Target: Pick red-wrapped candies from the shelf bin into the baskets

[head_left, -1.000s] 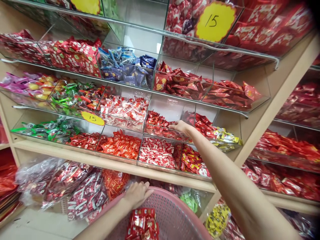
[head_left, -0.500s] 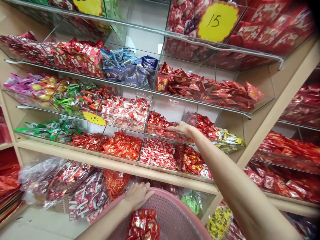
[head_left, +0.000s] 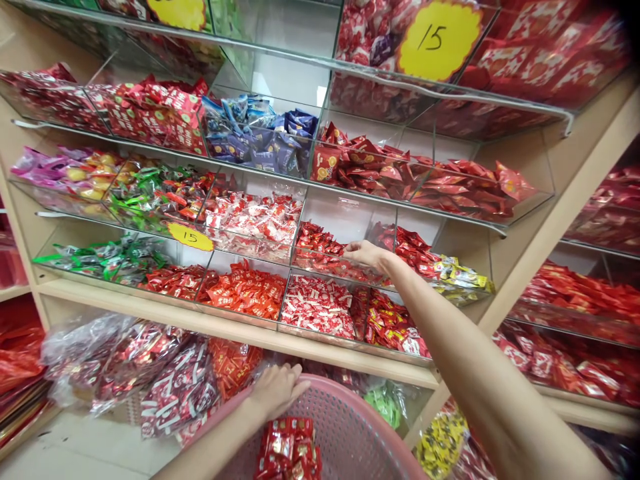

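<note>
My left hand (head_left: 277, 389) is closed over the far rim of a pink plastic basket (head_left: 350, 407), its thumb lying along the inside. In the basket is a pile of shiny red wrapped candies (head_left: 289, 447). My right hand (head_left: 369, 257) reaches to the second-lowest shelf, over the clear front of a bin of small red wrapped candies (head_left: 317, 240). Its fingers are curled together at the tips, and I cannot make out what, if anything, lies between them. To its right are more red packets (head_left: 413, 247) and yellow-wrapped candies (head_left: 457, 272).
Clear dividers split the shelves into bins: red-and-white candies (head_left: 317, 307), orange-red packets (head_left: 245, 290), blue packets (head_left: 270, 143). A yellow tag (head_left: 190, 236) reads 15. Plastic bags of candy (head_left: 177, 390) lie under the wooden shelf edge (head_left: 240, 333). A wooden upright (head_left: 530, 280) stands at right.
The fingers of my right hand have curled in, and the hand has shifted slightly right. My left hand stays on the basket rim.
</note>
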